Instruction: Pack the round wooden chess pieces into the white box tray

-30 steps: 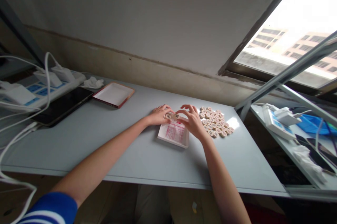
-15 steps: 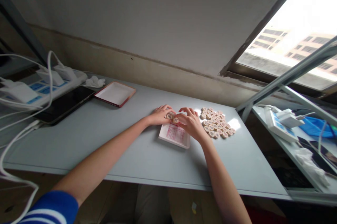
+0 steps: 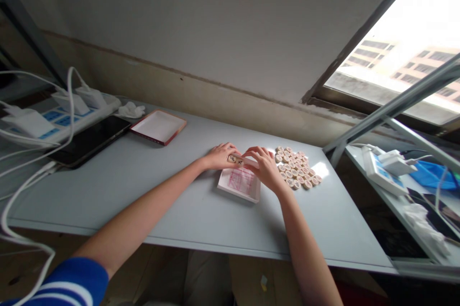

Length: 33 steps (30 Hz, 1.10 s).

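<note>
Two round wooden Chinese chess pieces (image 3: 235, 159) sit side by side over the far edge of a shallow white box (image 3: 238, 195). My left hand (image 3: 221, 156) is closed on the left piece. My right hand (image 3: 264, 164) pinches the right piece between thumb and fingers. Pink grid lines show on the floor of the box, and the hands hide its far edge. Just right of my right hand, many more Chinese chess pieces (image 3: 296, 171) lie grouped on the grey table.
An upturned box lid (image 3: 158, 127) with a red rim lies at the left back. A black phone (image 3: 94, 140), a power strip (image 3: 61, 121) and white cables crowd the far left. A metal frame bar (image 3: 388, 104) rises at the table's right end, below the window.
My right hand has brought its piece up level with the left one, so the two now lie in line. The camera view has shifted slightly.
</note>
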{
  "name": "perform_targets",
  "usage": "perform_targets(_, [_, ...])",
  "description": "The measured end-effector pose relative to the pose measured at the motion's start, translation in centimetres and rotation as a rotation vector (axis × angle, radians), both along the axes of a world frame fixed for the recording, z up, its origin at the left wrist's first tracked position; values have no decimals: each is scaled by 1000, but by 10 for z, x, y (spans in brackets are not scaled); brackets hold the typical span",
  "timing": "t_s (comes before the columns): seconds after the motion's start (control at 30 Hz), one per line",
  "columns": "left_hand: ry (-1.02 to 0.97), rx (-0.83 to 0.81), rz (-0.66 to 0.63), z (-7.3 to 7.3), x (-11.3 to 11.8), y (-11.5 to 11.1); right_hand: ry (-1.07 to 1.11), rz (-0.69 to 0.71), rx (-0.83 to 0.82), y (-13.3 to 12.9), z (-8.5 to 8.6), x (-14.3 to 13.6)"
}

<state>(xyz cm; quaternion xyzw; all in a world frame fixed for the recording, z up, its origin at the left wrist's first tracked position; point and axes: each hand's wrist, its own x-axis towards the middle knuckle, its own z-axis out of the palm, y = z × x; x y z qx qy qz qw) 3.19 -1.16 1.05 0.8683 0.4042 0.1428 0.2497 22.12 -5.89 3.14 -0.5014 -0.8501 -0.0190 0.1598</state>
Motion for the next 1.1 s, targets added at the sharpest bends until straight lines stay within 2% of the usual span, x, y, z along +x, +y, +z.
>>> perform_targets(0.23, [-3, 49, 19, -5, 3, 0, 62, -61, -161, -1, -1, 13])
perform_targets(0.47, [-9, 51, 6, -9, 3, 3, 9, -103, -145, 0, -9, 3])
perform_targets(0.73, [-8, 38, -5, -8, 2, 3, -12, -127, -160, 1, -9, 3])
perform_targets(0.93, [-2, 38, -7, -8, 2, 4, 5, -91, -176, 1, -9, 2])
perform_targets(1.1, [3, 28, -4, -7, 2, 3, -17, -126, -168, 0, -10, 2])
